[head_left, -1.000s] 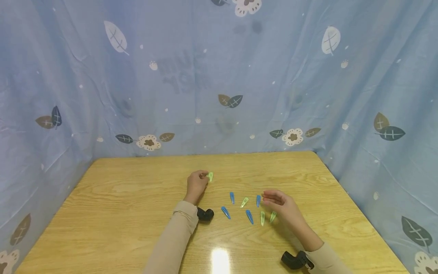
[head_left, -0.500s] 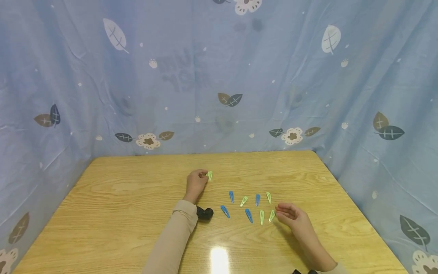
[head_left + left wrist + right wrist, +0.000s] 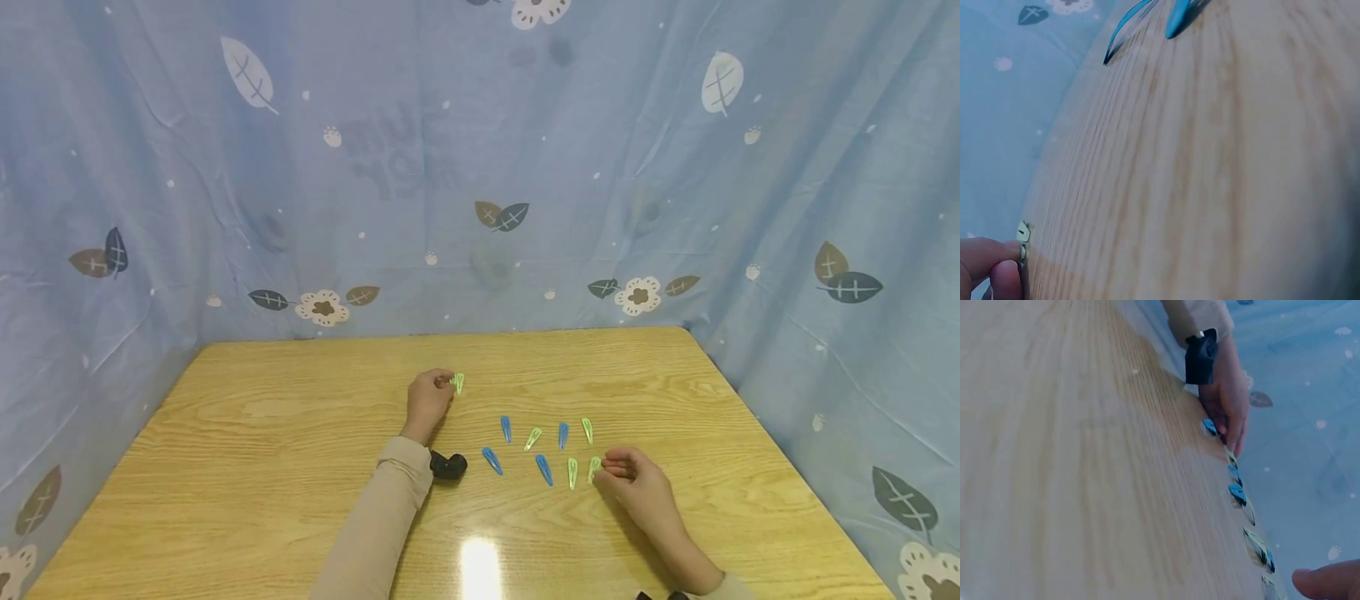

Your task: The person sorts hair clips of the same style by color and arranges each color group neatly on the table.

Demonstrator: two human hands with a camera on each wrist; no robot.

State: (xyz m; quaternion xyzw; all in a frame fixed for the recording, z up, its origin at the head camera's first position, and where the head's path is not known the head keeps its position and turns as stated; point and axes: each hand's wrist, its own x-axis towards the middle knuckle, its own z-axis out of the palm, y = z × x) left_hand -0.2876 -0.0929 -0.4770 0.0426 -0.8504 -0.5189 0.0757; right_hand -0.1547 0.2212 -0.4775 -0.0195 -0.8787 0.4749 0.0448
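In the head view my left hand (image 3: 427, 406) is at the far middle of the table, thumb and finger together at a light-green snap hair clip (image 3: 459, 383). The left wrist view shows the fingertips pinching a small pale-green clip (image 3: 1023, 252), with another pale-green piece (image 3: 1023, 231) right beyond it. My right hand (image 3: 641, 492) reaches in from the right, fingers loosely bent, fingertips right at the edge of a green hair clip (image 3: 594, 468). In the right wrist view its thumb (image 3: 1329, 580) shows beside a green clip (image 3: 1269, 589) at the bottom edge; its other fingers are hidden there.
Several more clips lie loosely in two rows on the wooden table (image 3: 262, 467): blue ones (image 3: 543, 470) and green ones (image 3: 572, 473), one green clip (image 3: 587, 431) at the back right. A blue patterned curtain (image 3: 420, 167) surrounds the table. Black wrist cameras (image 3: 447, 467) are strapped to the wrists.
My right hand has drawn back from beside the rear blue clip, exposing a green clip there, and come down to the front-right green clip. My left hand has stayed in place.
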